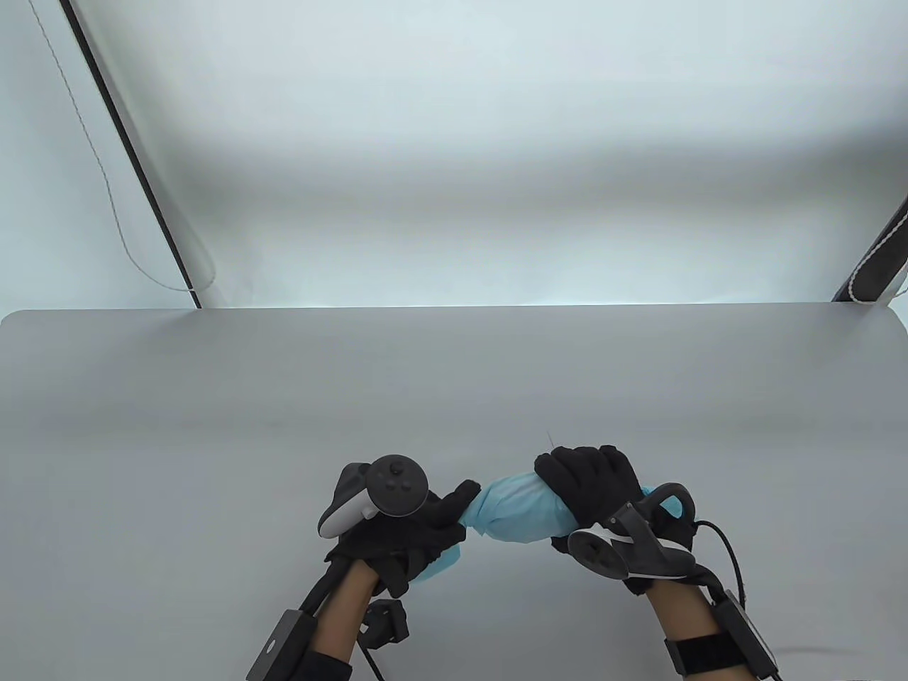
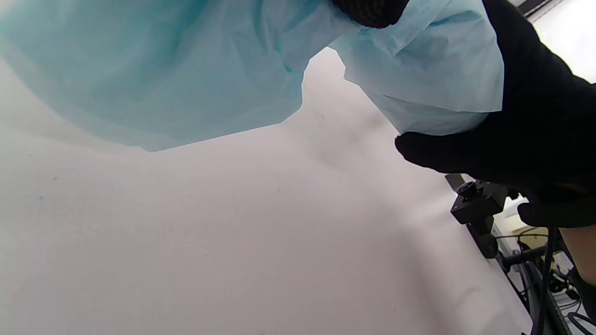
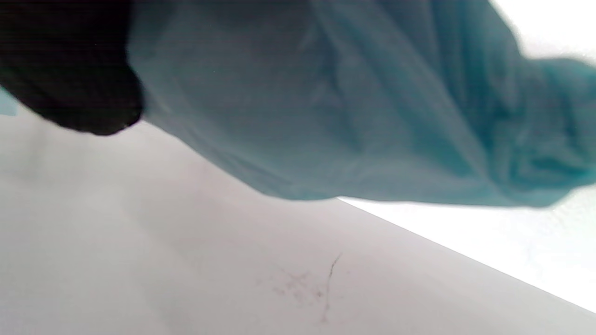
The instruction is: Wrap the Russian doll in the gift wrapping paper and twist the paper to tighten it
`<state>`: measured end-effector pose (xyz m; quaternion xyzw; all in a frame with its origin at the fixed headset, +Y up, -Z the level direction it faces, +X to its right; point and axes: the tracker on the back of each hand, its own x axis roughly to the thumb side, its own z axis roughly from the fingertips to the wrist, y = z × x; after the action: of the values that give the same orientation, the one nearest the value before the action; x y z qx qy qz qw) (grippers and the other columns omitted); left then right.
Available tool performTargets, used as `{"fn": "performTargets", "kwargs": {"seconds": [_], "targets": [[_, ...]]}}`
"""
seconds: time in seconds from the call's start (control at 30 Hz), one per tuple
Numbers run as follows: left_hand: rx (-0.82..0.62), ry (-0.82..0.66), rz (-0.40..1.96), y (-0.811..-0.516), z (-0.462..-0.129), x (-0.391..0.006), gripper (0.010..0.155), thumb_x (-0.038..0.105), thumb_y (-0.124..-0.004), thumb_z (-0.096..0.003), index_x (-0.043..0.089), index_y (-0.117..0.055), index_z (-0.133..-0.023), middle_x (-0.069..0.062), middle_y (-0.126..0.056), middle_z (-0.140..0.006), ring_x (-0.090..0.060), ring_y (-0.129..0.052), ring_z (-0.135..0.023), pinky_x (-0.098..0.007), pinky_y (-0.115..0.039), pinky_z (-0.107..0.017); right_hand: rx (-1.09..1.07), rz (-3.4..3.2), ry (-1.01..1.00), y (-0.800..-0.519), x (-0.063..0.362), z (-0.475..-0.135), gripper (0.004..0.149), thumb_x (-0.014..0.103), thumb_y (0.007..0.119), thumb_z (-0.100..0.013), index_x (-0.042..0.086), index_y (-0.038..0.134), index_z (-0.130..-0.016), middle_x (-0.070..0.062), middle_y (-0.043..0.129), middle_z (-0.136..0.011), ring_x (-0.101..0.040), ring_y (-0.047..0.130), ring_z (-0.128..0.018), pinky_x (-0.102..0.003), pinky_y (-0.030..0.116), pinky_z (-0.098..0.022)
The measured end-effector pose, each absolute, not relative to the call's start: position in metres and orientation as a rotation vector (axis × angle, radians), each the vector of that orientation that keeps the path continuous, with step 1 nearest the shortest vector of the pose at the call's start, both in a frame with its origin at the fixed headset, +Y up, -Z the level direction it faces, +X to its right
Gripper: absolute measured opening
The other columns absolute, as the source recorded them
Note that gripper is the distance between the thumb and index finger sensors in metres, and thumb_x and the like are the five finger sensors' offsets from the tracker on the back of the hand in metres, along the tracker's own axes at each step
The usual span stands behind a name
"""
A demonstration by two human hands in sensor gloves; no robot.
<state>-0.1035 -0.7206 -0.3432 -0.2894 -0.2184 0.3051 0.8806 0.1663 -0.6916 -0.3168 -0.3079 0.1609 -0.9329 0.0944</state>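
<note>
In the lower middle of the table view, the light blue wrapping paper forms a bundle held just above the grey worktop. The doll itself is hidden inside the paper. The right hand curls its fingers over the bundle's right half, a firm grip round it. The left hand pinches the gathered paper at the bundle's left end, with loose paper showing under its palm. In the left wrist view the paper hangs clear of the worktop. A tracker sits on the back of the left hand.
</note>
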Motion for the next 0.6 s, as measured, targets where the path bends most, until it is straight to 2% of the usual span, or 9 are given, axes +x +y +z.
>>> {"fn": "performTargets", "kwargs": {"seconds": [0.07, 0.13, 0.2, 0.27, 0.3, 0.33, 0.4, 0.43, 0.6], "targets": [[-0.569, -0.395, 0.559, -0.720, -0.345, -0.102, 0.099, 0.034, -0.076, -0.0536, 0.005, 0.000, -0.109, -0.021, -0.062, -0.103, -0.043, -0.066, -0.084, -0.063, -0.056, -0.066, -0.927, -2.741, 0.506, -0.690, 0.165, -0.314, 0.117, 0.065, 0.100, -0.036, 0.018, 0.034, -0.121, -0.018, 0.063, -0.119, -0.038, 0.073, -0.105, -0.065, 0.060, -0.080], [-0.528, -0.362, 0.463, -0.719, -0.347, -0.102, 0.101, 0.039, -0.080, -0.0497, 0.000, -0.010, -0.111, -0.015, -0.068, -0.098, -0.037, -0.072, -0.079, -0.059, -0.063, -0.063, -0.931, -2.735, 0.512, -0.690, 0.164, -0.313, 0.117, 0.064, 0.100, -0.036, 0.018, 0.035, -0.121, -0.018, 0.064, -0.118, -0.039, 0.073, -0.104, -0.065, 0.060, -0.080], [-0.534, -0.368, 0.417, -0.722, -0.347, -0.102, 0.088, 0.045, -0.084, -0.0474, 0.008, -0.042, -0.116, -0.008, -0.076, -0.088, -0.032, -0.078, -0.073, -0.058, -0.067, -0.060, -0.945, -2.735, 0.518, -0.689, 0.163, -0.311, 0.118, 0.064, 0.101, -0.035, 0.018, 0.035, -0.121, -0.018, 0.064, -0.118, -0.039, 0.073, -0.104, -0.065, 0.060, -0.080], [-0.564, -0.389, 0.425, -0.726, -0.347, -0.099, 0.067, 0.046, -0.087, -0.0477, 0.017, -0.070, -0.106, -0.005, -0.080, -0.081, -0.031, -0.080, -0.071, -0.059, -0.067, -0.059, -0.956, -2.721, 0.519, -0.689, 0.161, -0.309, 0.117, 0.064, 0.101, -0.035, 0.018, 0.035, -0.121, -0.018, 0.064, -0.118, -0.039, 0.073, -0.104, -0.065, 0.060, -0.080], [-0.526, -0.364, 0.396, -0.727, -0.347, -0.099, 0.061, 0.046, -0.088, -0.0469, 0.020, -0.076, -0.100, -0.003, -0.080, -0.079, -0.032, -0.078, -0.074, -0.060, -0.064, -0.061, -0.957, -2.710, 0.520, -0.689, 0.160, -0.308, 0.118, 0.065, 0.101, -0.035, 0.017, 0.035, -0.121, -0.018, 0.064, -0.118, -0.039, 0.074, -0.104, -0.065, 0.060, -0.080], [-0.498, -0.361, 0.383, -0.727, -0.347, -0.098, 0.055, 0.047, -0.090, -0.0463, 0.020, -0.080, -0.094, -0.003, -0.078, -0.081, -0.035, -0.074, -0.080, -0.062, -0.061, -0.064, -0.956, -2.711, 0.521, -0.689, 0.160, -0.308, 0.118, 0.064, 0.101, -0.035, 0.017, 0.035, -0.121, -0.018, 0.064, -0.118, -0.039, 0.073, -0.104, -0.065, 0.060, -0.080], [-0.496, -0.384, 0.357, -0.727, -0.346, -0.097, 0.050, 0.049, -0.091, -0.0481, 0.017, -0.079, -0.085, -0.019, -0.049, -0.112, -0.049, -0.043, -0.101, -0.063, -0.049, -0.071, -0.962, -2.717, 0.514, -0.689, 0.160, -0.308, 0.118, 0.064, 0.101, -0.035, 0.017, 0.036, -0.121, -0.018, 0.064, -0.118, -0.039, 0.074, -0.104, -0.065, 0.060, -0.080], [-0.485, -0.398, 0.370, -0.728, -0.346, -0.097, 0.049, 0.048, -0.092, -0.0489, 0.015, -0.079, -0.083, -0.025, -0.040, -0.120, -0.055, -0.036, -0.105, -0.061, -0.048, -0.071, -0.965, -2.717, 0.513, -0.691, 0.160, -0.308, 0.118, 0.064, 0.101, -0.035, 0.017, 0.036, -0.121, -0.018, 0.064, -0.118, -0.039, 0.074, -0.104, -0.065, 0.060, -0.080], [-0.314, -0.351, 0.342, -0.732, -0.342, -0.090, 0.044, 0.042, -0.090, -0.0509, 0.009, -0.076, -0.076, -0.020, -0.076, -0.112, -0.051, -0.076, -0.099, -0.061, -0.071, -0.065, -0.952, -2.701, 0.531, -0.688, 0.155, -0.304, 0.117, 0.064, 0.101, -0.037, 0.016, 0.036, -0.122, -0.019, 0.064, -0.118, -0.040, 0.072, -0.104, -0.066, 0.060, -0.079]]}}
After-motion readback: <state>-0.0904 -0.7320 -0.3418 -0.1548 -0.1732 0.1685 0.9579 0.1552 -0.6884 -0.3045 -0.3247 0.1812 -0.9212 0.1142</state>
